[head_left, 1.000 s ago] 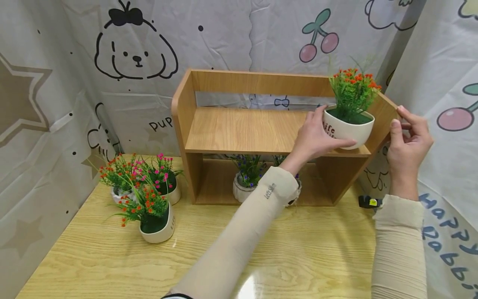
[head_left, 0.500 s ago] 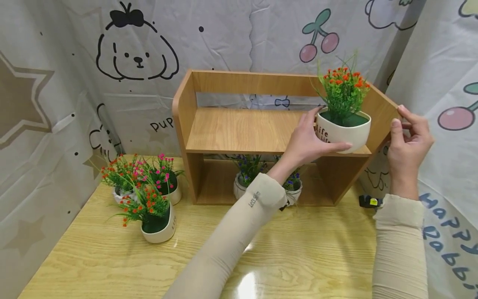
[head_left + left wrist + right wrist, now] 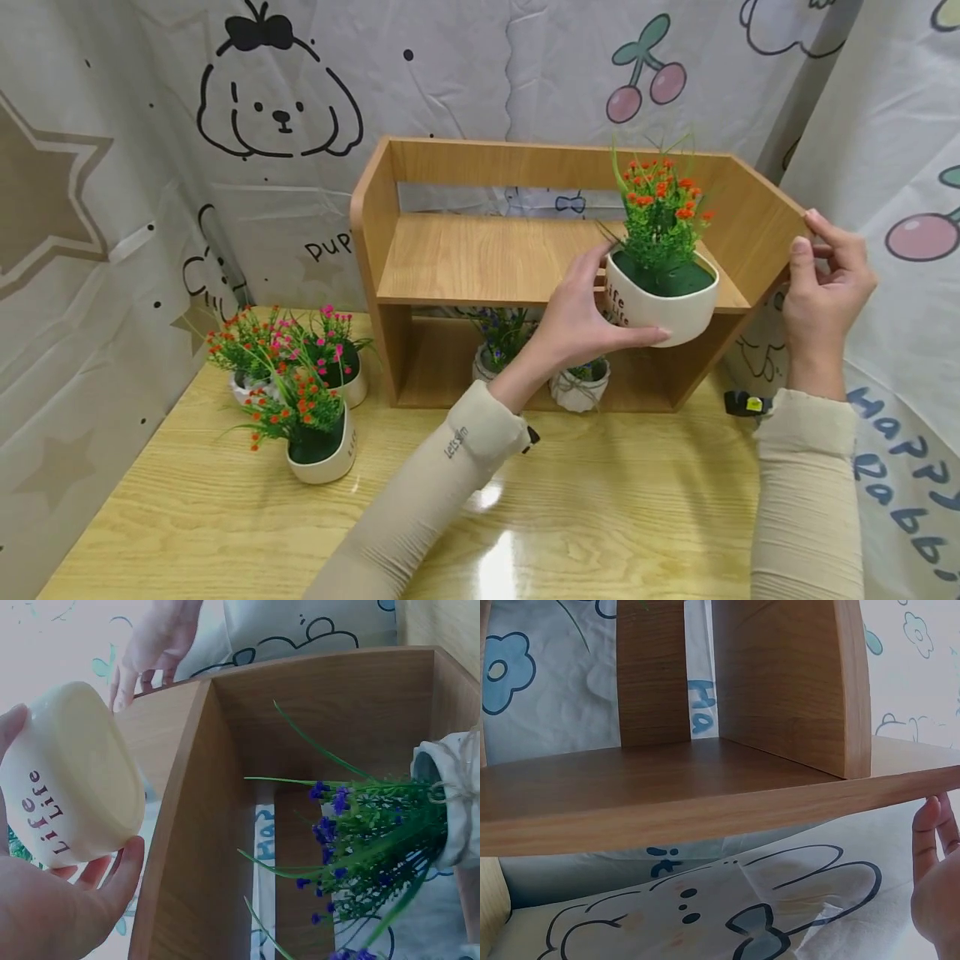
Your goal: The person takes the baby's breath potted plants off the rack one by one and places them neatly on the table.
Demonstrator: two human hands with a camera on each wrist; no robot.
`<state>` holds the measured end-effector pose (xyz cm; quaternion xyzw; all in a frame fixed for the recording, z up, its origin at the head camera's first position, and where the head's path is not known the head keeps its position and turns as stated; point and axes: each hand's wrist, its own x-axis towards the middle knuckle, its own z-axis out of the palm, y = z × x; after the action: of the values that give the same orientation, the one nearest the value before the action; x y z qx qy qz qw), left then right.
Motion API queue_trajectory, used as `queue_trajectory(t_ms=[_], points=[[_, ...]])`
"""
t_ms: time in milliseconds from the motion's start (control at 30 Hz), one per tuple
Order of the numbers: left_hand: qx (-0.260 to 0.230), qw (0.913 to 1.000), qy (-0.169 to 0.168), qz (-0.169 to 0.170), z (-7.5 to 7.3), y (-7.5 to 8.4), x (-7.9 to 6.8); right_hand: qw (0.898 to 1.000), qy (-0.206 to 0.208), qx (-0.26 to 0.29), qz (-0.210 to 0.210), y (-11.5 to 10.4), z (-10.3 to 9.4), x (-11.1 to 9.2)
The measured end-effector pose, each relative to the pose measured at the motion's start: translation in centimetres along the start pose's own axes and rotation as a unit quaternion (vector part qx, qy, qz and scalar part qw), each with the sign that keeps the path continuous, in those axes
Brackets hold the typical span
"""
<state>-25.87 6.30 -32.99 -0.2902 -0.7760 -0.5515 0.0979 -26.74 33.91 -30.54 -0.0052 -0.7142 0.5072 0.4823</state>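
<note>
My left hand point(image 3: 573, 325) grips a white "Life" pot point(image 3: 663, 308) holding an artificial plant with orange flowers point(image 3: 660, 196). The thumb lies across the pot's front and the other fingers go round its left side. In the left wrist view the pot point(image 3: 79, 776) is tilted, its base showing, off the wooden shelf's front edge. My right hand point(image 3: 828, 296) holds the front edge of the right side panel point(image 3: 757, 229) of the two-tier wooden shelf point(image 3: 480, 258) with thumb and fingertips. That hand point(image 3: 934, 885) is partly cut off in the right wrist view.
Two whitish pots with blue-purple flowers, one point(image 3: 581, 387) at the front, stand in the lower tier; my left arm partly covers them. Several flowering pots, including an orange-flowered one point(image 3: 322, 454), sit left of the shelf. A small black object point(image 3: 746, 404) lies on the wooden table point(image 3: 615, 500).
My left hand has brought the orange-flowered pot from over the upper tier's right end toward me, down and to the left. The right hand has stayed on the side panel.
</note>
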Motion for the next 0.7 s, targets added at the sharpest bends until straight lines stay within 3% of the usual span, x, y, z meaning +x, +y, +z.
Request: queue_trajectory(t_ms=[467, 700], points=[[0.042, 0.9988, 0.014, 0.020, -3.5, -1.2, -5.8, 1.000, -0.002, 0.005, -0.004, 0.1, 0.1, 0.1], [0.035, 0.9989, 0.031, 0.005, -5.6, -1.6, -8.8, 1.000, 0.001, 0.004, -0.002, 0.1, 0.1, 0.1]])
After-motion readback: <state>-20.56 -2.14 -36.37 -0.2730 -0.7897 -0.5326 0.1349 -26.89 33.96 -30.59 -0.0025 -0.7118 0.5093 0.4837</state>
